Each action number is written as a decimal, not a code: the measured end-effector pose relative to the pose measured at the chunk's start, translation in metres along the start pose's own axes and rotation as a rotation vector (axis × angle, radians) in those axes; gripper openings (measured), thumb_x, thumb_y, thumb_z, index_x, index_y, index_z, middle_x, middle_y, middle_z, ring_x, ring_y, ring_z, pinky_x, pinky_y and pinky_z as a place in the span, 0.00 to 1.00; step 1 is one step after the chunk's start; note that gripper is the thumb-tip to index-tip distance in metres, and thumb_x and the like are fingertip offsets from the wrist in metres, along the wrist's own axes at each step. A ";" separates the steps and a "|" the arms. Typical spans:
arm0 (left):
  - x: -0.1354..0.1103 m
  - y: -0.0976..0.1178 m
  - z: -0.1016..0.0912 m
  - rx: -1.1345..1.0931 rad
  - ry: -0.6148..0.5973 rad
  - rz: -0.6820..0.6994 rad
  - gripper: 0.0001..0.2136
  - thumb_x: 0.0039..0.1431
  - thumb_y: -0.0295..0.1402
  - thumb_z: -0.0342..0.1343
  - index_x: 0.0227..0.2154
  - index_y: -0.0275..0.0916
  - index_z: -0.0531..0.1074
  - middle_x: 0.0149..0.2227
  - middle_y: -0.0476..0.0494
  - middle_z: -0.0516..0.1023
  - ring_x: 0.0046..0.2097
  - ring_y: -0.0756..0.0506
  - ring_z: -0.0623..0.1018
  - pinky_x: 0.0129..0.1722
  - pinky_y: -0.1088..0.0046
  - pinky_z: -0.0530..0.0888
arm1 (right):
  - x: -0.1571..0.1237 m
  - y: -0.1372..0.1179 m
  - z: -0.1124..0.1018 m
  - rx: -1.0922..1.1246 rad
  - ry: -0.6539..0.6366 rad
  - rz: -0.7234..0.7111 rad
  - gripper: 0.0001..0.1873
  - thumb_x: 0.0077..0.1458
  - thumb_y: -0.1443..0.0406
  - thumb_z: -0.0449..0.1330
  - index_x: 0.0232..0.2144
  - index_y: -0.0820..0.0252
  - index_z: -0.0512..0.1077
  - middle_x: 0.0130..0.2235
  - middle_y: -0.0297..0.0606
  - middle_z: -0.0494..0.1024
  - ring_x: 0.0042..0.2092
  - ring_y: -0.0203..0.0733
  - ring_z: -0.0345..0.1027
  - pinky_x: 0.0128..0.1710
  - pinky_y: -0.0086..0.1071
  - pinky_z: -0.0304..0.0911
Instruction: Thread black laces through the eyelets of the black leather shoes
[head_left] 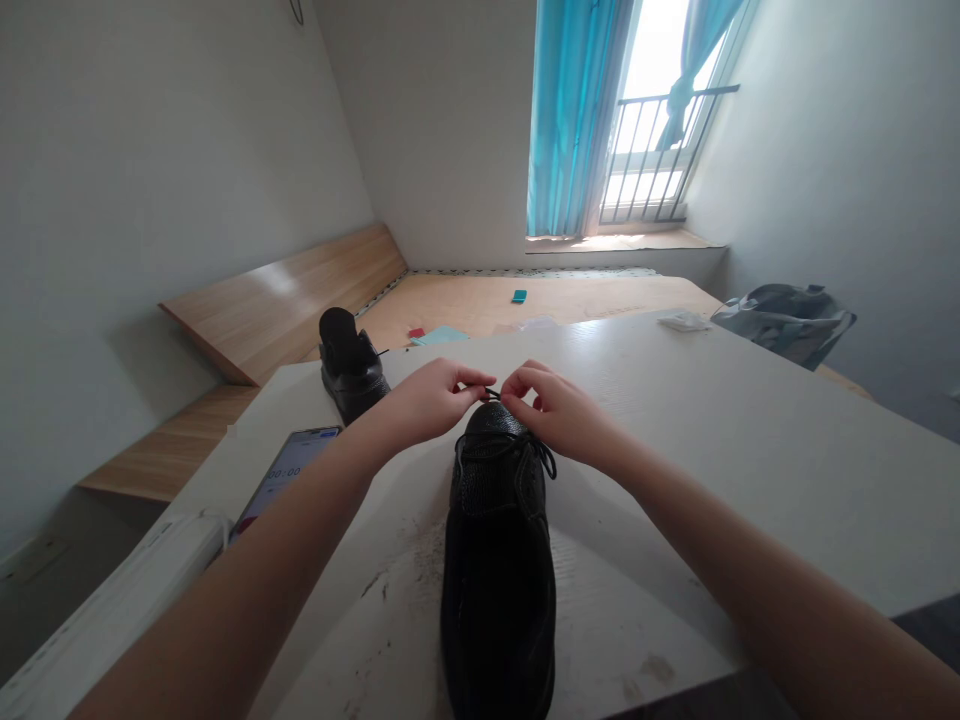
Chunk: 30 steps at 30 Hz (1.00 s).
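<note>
— Left hand and right hand?
— Each pinches the black shoelace, fingertips almost meeting, above the black lace-up shoe mid-table.
— Around it?
— Second shoe at ten o'clock, smartphone at nine.

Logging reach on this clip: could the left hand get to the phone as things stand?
Likely yes: the phone lies beside the left forearm on the table, nothing between, though the left hand now pinches the lace.

One view from your head, facing forward and down, near above your left hand and right hand, blue-curtained window far ahead
</note>
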<state>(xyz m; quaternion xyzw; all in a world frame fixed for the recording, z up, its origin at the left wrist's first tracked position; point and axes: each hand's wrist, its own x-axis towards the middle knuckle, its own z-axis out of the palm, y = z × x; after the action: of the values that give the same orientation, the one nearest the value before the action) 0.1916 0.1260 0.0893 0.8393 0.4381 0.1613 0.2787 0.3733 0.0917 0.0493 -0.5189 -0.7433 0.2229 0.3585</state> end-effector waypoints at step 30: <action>-0.002 0.004 0.000 -0.135 0.210 0.073 0.15 0.54 0.40 0.58 0.39 0.36 0.81 0.34 0.43 0.83 0.37 0.43 0.77 0.39 0.69 0.69 | 0.001 -0.008 -0.005 0.205 0.162 0.089 0.09 0.52 0.60 0.58 0.30 0.61 0.71 0.19 0.26 0.58 0.22 0.31 0.50 0.23 0.29 0.44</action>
<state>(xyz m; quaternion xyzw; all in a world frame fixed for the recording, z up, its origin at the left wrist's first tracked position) 0.1936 0.1226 0.0920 0.8125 0.4220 0.2876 0.2809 0.3717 0.0899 0.0583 -0.5282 -0.6616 0.2709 0.4581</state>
